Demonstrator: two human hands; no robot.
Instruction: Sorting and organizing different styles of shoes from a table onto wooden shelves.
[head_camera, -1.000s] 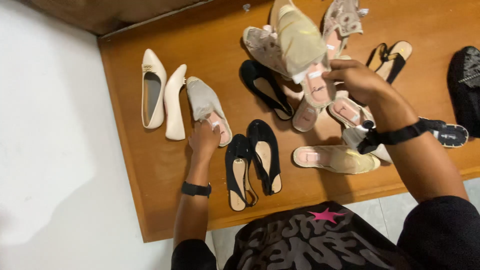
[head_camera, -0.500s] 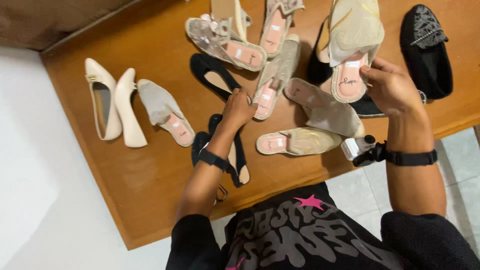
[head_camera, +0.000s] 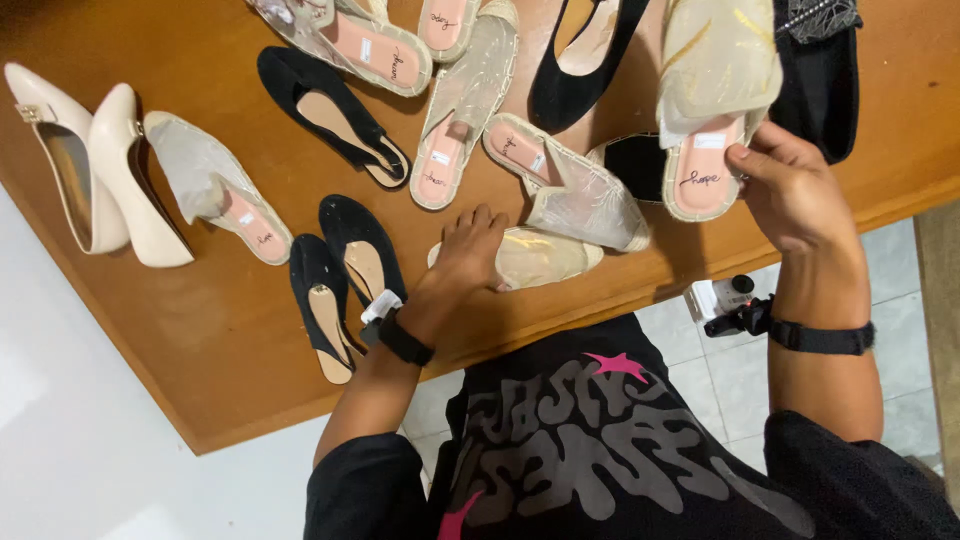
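Beige flat (head_camera: 535, 258) under left hand (head_camera: 468, 255): heel end hidden by palm. Mule (head_camera: 715, 95) in right hand (head_camera: 790, 190): toe cut off at top edge. Black shoe (head_camera: 815, 85) behind it mostly hidden.

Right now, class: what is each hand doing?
Left hand: open, resting flat on a beige mesh slipper.
Right hand: closed, holding a beige slipper.

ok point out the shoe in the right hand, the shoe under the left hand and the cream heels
beige mule (head_camera: 715, 75), head view, on its clear upper, held by the right hand (head_camera: 790, 185)
clear flat shoe (head_camera: 545, 258), head view, on its toe, under the left hand (head_camera: 468, 250)
cream heels (head_camera: 125, 170), head view, on the right heel's side
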